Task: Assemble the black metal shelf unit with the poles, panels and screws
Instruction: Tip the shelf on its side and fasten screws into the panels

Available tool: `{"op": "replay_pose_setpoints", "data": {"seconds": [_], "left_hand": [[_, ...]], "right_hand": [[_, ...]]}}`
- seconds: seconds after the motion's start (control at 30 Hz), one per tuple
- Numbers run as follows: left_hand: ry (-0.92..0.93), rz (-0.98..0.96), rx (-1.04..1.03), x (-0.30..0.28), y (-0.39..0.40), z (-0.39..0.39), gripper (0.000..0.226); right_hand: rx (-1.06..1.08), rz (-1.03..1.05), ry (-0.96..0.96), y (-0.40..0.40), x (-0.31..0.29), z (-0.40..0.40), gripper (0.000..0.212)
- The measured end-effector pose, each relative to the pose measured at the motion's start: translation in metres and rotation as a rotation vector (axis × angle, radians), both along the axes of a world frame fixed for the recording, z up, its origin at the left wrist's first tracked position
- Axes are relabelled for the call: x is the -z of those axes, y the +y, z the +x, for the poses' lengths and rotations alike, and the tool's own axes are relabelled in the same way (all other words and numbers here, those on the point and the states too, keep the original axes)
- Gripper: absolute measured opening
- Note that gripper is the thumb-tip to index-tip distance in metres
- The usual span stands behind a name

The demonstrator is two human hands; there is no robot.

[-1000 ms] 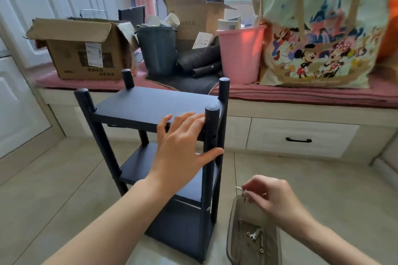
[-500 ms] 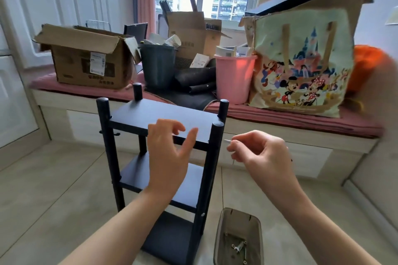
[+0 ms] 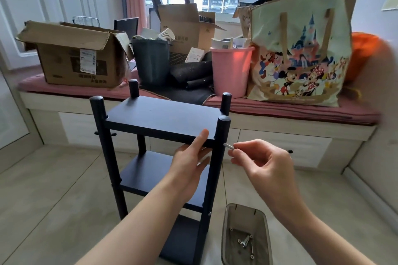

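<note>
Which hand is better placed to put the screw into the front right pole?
Right. The right hand already pinches the screw, tip beside the pole; the left hand is steadying the top panel.

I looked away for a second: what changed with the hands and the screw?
The right hand lifted a screw from the tray up to the front pole. The left hand dropped to hold the top panel's front edge. The shelf stayed put.

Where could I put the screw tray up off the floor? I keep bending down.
The shelf's top panel, between its four poles, is bare. The window bench is crowded: cardboard box, grey bin, pink bin, tote bag. The tray sits on the floor.
</note>
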State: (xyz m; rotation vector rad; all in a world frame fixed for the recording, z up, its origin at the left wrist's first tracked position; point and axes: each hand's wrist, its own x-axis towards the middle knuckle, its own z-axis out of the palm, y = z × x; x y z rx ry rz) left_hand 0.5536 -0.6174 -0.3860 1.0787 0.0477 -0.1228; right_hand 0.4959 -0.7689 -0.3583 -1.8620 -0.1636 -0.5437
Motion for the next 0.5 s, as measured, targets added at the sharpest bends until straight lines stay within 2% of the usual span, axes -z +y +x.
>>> {"op": "replay_pose_setpoints", "data": {"seconds": [0.33,0.5], "left_hand": [[-0.06,-0.004,0.034,0.001,-0.001,0.003,0.052],[-0.029,-0.01,0.025,0.002,-0.002,0.003,0.031]], "right_hand": [[-0.092,0.053,0.009,0.0,0.005,0.009,0.013],[-0.111,0.088,0.011,0.003,0.007,0.016,0.011]]}}
